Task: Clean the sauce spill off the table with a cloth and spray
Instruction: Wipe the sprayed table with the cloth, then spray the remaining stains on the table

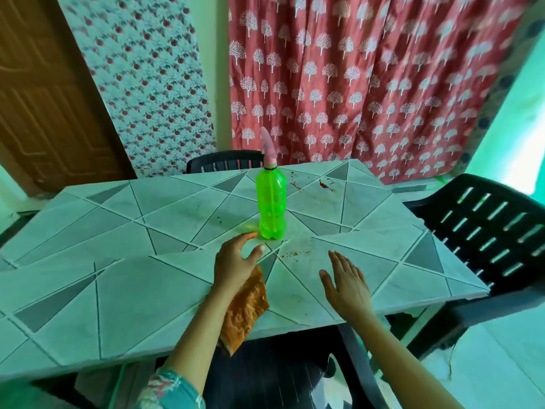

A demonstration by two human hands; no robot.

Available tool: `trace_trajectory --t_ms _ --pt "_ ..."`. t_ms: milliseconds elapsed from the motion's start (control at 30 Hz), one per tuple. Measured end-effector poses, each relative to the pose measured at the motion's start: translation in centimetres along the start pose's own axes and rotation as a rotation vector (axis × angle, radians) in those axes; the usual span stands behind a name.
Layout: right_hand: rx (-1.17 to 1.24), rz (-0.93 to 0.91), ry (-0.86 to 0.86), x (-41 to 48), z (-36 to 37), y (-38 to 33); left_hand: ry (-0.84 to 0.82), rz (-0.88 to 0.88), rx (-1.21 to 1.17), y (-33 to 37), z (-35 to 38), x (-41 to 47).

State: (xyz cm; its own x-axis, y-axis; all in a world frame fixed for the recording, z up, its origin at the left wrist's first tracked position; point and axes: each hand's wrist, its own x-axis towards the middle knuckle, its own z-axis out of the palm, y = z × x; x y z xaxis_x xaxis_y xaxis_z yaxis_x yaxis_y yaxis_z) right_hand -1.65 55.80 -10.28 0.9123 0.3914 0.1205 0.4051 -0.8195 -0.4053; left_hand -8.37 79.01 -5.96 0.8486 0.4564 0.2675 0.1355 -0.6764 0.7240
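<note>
While the cloth (247, 308) lies under its wrist, the empty left hand (237, 256) spreads, apparently to grab the spray bottle (272, 202) at twelve o'clock. The right hand (345, 280) hovers flat.

Upright green spray bottle (272, 202), orange cloth (246, 308) overhanging edge, sauce spill (324, 184) beyond

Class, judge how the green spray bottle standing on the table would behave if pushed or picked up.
The green spray bottle is tall on a narrow base, with a pink trigger head on top, so a high push would probably tip it. Its translucent plastic body suggests it is fairly light and may flex when squeezed.
</note>
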Motion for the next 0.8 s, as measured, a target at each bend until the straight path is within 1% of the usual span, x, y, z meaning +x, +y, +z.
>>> trace_trajectory --t_ms 100,200,300,433,500,667,733,800 --pt "-0.002 -0.047 0.007 2.3 -0.7 0.0 0.099 0.017 -0.058 2.1 -0.8 2.8" --pt "0.02 -0.089 0.017 5.3 -0.9 0.5 0.154 0.027 -0.109 4.0 -0.7 6.4" --pt "0.013 -0.151 0.01 8.6 -1.0 1.7 0.124 -0.038 -0.159 5.8 -0.1 10.2" --pt "0.054 -0.21 -0.006 13.1 -0.8 4.6 0.11 -0.146 -0.129 7.8 1.7 15.2" --pt "0.067 -0.238 -0.011 14.9 -0.4 6.0 0.127 -0.156 -0.138 8.3 2.4 16.8" --pt "0.07 -0.285 -0.057 17.0 0.1 9.2 0.234 -0.145 -0.286 9.1 3.1 19.3" --pt "0.061 -0.3 -0.074 17.1 0.1 10.1 0.22 -0.107 -0.327 9.4 3.2 19.9" --pt "0.068 -0.305 -0.075 17.0 0.1 10.6 0.186 -0.131 -0.347 10.0 3.3 19.6"
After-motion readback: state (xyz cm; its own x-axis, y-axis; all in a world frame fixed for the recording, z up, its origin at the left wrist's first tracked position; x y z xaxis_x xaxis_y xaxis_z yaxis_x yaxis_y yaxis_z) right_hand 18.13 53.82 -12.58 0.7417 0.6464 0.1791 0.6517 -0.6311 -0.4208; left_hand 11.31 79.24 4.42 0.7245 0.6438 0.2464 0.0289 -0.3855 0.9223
